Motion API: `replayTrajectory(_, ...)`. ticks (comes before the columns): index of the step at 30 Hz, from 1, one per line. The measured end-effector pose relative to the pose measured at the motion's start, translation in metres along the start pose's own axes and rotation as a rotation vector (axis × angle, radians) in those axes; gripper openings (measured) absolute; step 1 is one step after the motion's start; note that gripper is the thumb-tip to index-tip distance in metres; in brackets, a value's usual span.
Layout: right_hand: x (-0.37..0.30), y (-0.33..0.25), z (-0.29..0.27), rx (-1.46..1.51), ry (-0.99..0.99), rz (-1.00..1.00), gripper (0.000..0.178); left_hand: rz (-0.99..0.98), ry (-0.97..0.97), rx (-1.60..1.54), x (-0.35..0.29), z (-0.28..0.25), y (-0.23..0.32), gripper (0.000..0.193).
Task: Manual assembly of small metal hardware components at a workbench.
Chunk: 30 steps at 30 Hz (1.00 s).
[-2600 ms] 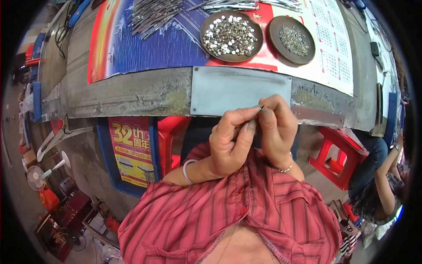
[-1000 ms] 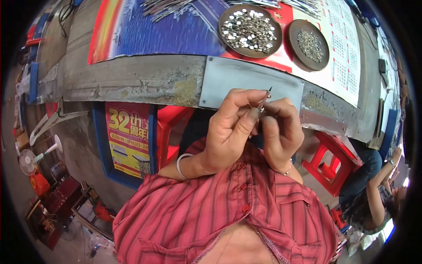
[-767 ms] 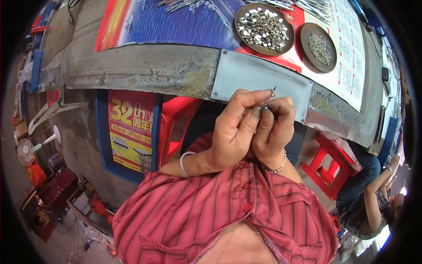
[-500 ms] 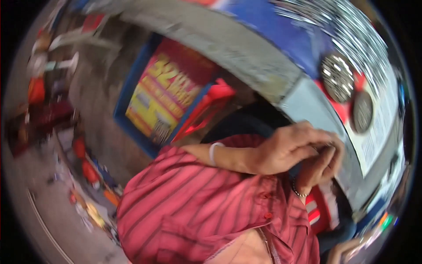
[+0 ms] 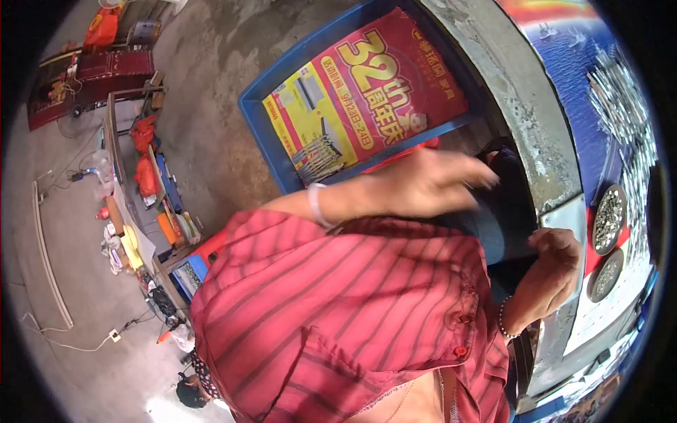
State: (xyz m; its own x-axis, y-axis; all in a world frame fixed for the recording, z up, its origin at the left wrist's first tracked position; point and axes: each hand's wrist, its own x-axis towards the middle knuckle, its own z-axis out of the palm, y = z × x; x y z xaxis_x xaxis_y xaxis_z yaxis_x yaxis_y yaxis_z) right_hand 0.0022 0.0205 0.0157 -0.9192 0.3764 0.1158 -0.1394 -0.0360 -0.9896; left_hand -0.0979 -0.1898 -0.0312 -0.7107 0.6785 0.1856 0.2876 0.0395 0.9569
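Observation:
My left hand (image 5: 434,183), with a white band at the wrist, is over the near right side of a blue tray (image 5: 264,151). Its fingers are stretched and apart, slightly blurred, with nothing visible in them. In the tray lie a red and yellow printed sheet (image 5: 437,77) and a bunch of thin silvery sticks (image 5: 319,161). My right hand (image 5: 553,271), wearing a beaded bracelet, is by the worktop edge, fingers curled; what they hold, if anything, cannot be made out. Beside it are two round dishes of small metal pieces, one larger (image 5: 608,220) and one smaller (image 5: 606,276).
A heap of thin silvery rods (image 5: 627,99) covers a blue printed sheet (image 5: 564,49) on the worktop. Its concrete edge (image 5: 522,92) runs beside the tray. At left are a cluttered shelf (image 5: 159,190), a dark red cabinet (image 5: 106,70) and a person (image 5: 194,388).
My hands were together near the worktop; now they are apart. My left hand has moved back toward the tray, and my right stays by the worktop edge. The whole view has swung.

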Motion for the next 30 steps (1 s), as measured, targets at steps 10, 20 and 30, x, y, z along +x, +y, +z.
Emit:
replayTrajectory(10,0.004,-0.007,0.025,-0.439,-0.281,0.024,0.023,-0.636,0.248,0.555,-0.176,-0.18,-0.121,0.018)
replayTrajectory(20,-0.009,-0.012,0.011,-0.454,-0.398,0.226,0.023,-0.825,0.369,0.563,-0.184,-0.158,-0.125,0.014)
replayTrajectory(30,-0.008,-0.015,-0.002,-0.508,-0.402,0.171,0.017,-0.746,0.181,0.803,-0.173,-0.158,-0.11,0.014)
